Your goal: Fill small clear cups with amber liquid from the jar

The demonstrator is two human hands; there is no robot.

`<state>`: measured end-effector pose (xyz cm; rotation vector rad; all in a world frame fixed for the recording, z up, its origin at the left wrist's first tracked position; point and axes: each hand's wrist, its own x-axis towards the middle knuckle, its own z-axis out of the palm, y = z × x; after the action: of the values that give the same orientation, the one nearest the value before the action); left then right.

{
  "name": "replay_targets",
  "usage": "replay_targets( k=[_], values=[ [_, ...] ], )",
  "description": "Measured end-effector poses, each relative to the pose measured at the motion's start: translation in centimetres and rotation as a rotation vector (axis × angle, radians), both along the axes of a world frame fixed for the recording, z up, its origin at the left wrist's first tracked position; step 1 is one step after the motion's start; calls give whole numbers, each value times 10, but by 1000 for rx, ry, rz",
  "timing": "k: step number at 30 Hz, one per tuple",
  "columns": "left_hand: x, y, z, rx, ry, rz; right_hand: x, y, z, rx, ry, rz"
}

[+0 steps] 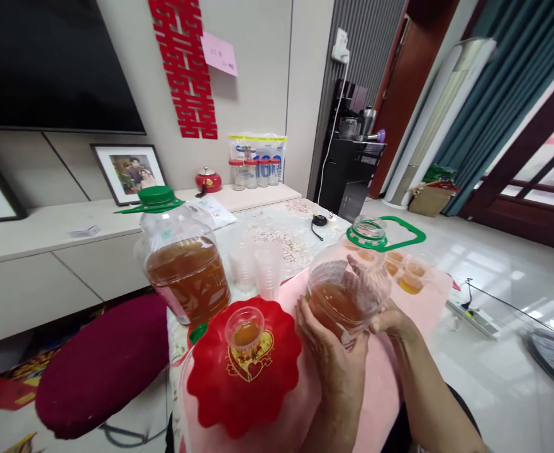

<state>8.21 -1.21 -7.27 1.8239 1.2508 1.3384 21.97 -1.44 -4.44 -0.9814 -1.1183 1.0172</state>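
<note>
Both my hands grip a clear plastic jug (pixel 336 302) that holds brown liquid and tilts to the right. My left hand (pixel 331 343) is wrapped round its lower left side, and my right hand (pixel 392 321) clasps its right side near the base. The jug's mouth has no cap, and a green carrying handle (pixel 406 234) sticks out from its neck. Left of my hands, a plastic cup (pixel 244 328) with some brown liquid stands on a red scalloped tray (pixel 210 387). Several cups (pixel 411 280) with amber liquid are behind the jug on a pink cloth (pixel 430 308).
A second, capped jug (pixel 187 277) of brown liquid stands at the left, beside stacks of clear cups (pixel 268 267). A green cap (pixel 199 333) lies by the tray. Farther back is a black tape measure (pixel 319 220). A maroon stool (pixel 111 365) stands left of the table.
</note>
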Motion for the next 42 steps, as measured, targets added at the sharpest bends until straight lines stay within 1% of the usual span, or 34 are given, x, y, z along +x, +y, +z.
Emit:
replay_targets(
  k=[2, 4, 8, 9, 11, 15, 17, 19, 22, 24, 26, 28, 30, 31, 33, 36, 42],
  values=[
    [-3, 1, -1, 55, 50, 1, 18, -3, -1, 12, 27, 5],
    [-6, 2, -4, 103, 91, -12, 24, -4, -7, 22, 49, 23],
    [-7, 6, -13, 148, 78, -16, 20, -6, -18, 25, 68, 86],
    [-7, 7, -13, 163, 68, -5, 19, -7, -18, 31, 72, 96],
    [-11, 7, -12, 188, 65, -29, 16, -11, -15, 47, 78, 104],
    [-29, -2, 3, 150, 63, -104, 14, -22, -6, 62, 75, 95],
    [-43, -7, 13, 87, 35, -99, 15, -29, -5, 50, 73, 84],
    [-61, -8, 22, -9, -8, -127, 19, -35, -7, 32, 78, 58],
    [-92, 0, 37, -119, -81, -124, 29, -41, -14, -16, 100, -23],
    [-114, 12, 45, -160, -79, -65, 36, -44, -18, -48, 123, -113],
    [-133, 27, 48, -196, -36, -3, 42, -45, -22, -65, 155, -211],
    [-148, 42, 45, -209, -6, 37, 48, -47, -24, -78, 187, -317],
    [-156, 57, 37, -225, -16, 55, 51, -48, -26, -89, 214, -415],
    [-159, 63, 33, -244, -29, 53, 53, -49, -26, -94, 226, -454],
    [-160, 74, 25, -303, -45, 8, 54, -49, -26, -99, 246, -507],
    [-157, 83, 20, -389, -94, -69, 54, -49, -24, -100, 265, -535],
    [-150, 88, 24, -467, -181, -100, 53, -50, -21, -86, 291, -543]
  ],
)
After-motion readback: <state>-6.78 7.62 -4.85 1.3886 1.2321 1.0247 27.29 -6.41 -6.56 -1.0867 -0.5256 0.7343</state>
